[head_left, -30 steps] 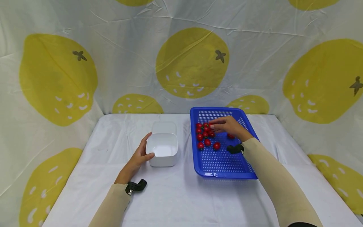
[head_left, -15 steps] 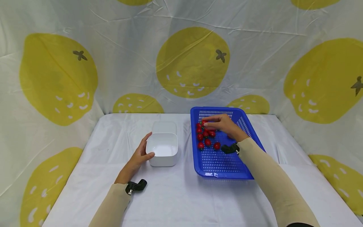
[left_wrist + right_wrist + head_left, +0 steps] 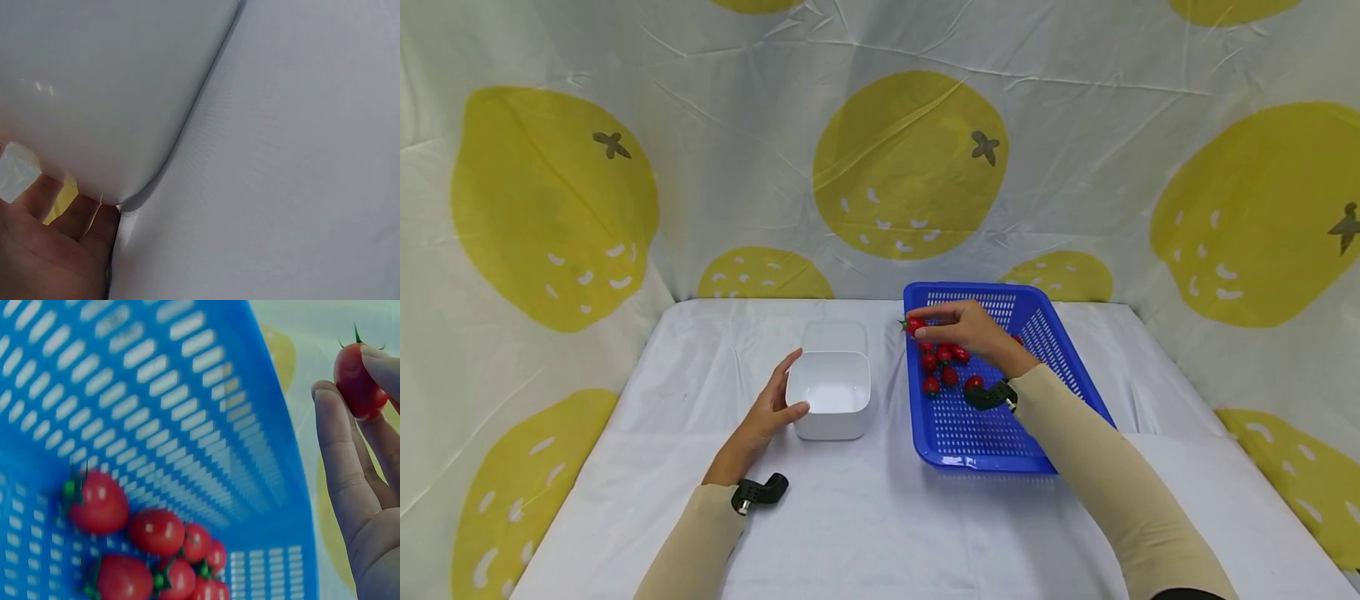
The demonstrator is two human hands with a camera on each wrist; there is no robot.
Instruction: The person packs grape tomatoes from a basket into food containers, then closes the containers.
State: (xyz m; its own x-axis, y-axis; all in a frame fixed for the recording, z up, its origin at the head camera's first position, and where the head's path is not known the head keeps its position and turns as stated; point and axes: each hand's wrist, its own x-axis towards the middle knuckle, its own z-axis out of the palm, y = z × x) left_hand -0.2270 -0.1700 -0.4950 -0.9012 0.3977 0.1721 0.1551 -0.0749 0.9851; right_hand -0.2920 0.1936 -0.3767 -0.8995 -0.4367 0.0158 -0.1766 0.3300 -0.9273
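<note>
A red cherry tomato with a green stem is pinched between the thumb and fingers of my right hand, raised over the left rim of a blue basket. The right wrist view shows that cherry tomato clear of the basket wall. Several more cherry tomatoes lie in the basket, mostly along its left side; my hand and wrist cover some. On the left, my left hand holds a white square container by its left side, thumb at the near corner. The container's visible inside is bare.
Behind the white container lies a flat pale square piece, perhaps a lid. A white cloth covers the table. Lemon-printed cloth stands behind and at both sides.
My right hand has moved left from the cluster in the basket, lifting one cherry tomato to the basket's left rim. My left hand and the container have stayed in place.
</note>
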